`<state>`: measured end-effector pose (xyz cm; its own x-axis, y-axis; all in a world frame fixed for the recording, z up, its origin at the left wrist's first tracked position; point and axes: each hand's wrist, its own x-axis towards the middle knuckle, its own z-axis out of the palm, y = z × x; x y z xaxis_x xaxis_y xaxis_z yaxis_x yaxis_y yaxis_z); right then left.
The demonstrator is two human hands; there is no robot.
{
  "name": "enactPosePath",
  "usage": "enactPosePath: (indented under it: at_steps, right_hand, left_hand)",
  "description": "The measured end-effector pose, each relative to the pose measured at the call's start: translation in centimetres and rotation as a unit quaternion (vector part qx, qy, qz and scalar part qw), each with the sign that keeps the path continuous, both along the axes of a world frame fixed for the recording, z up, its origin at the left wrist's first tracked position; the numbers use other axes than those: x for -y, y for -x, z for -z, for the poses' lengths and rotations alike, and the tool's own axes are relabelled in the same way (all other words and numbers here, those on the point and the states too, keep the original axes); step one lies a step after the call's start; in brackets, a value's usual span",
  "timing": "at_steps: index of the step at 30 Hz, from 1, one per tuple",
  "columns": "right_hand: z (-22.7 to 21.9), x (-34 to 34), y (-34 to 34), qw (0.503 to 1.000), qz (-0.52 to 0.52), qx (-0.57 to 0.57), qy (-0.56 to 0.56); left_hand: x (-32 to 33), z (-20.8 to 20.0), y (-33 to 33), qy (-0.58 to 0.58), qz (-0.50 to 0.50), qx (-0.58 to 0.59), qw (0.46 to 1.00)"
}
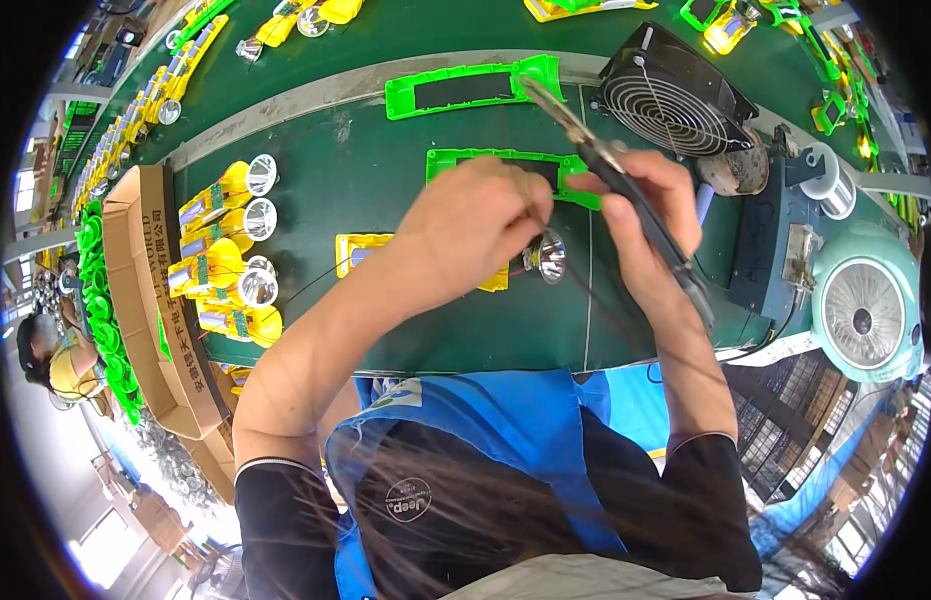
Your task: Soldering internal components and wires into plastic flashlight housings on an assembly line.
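Observation:
My right hand (653,205) grips a soldering iron (635,185) with a dark handle, its metal end slanting up and to the left. The fingers of my left hand (485,215) are pinched together; what they hold, if anything, is hidden. Just beside those fingertips is a shiny reflector cup (551,258). Under my left wrist lies a yellow lamp housing (357,250), mostly covered. Behind my left hand a green plastic shell (443,160) rests on the green table, partly hidden. Farther back lies another green shell (400,98) with a dark panel.
Several yellow lamp assemblies (225,215) with reflectors sit at left, next to a cardboard box (150,300). On the right stand a black fan (670,95), a blue-grey device (755,245), a solder spool (831,182) and a mint-green fan (865,310). More lamps (150,110) line the far belt.

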<state>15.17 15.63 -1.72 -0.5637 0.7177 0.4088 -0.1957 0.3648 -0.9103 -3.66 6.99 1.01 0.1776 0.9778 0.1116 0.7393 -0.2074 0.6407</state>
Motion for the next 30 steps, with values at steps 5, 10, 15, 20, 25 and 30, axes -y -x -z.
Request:
enactPosePath:
  at_steps: [5,10,15,20,25,30]
  right_hand:
    - [1.2,-1.0,0.6,0.973,-0.002,0.105,-0.205]
    - [0.4,0.3,-2.1,0.983,-0.003,0.085,-0.162]
    - [-0.5,-0.1,-2.9,0.967,0.007,0.070,0.246]
    - [-0.5,0.0,-1.5,0.942,0.020,0.150,0.300]
    - [-0.3,-0.3,-1.4,0.939,0.037,0.152,0.307]
    - [-0.4,-0.4,-1.5,0.939,0.026,0.155,0.305]
  left_hand:
    - [2.1,-1.1,3.0,0.112,-0.185,0.208,0.954]
    - [3.0,-1.0,5.4,0.204,-0.206,0.212,0.933]
    - [0.7,0.1,5.4,-0.042,-0.021,-0.111,0.993]
    - [0.0,1.1,5.6,-0.056,0.028,-0.142,0.988]
    - [-0.4,0.9,6.2,-0.039,0.035,-0.056,0.997]
    - [-0.3,1.3,6.2,-0.055,0.054,-0.080,0.994]
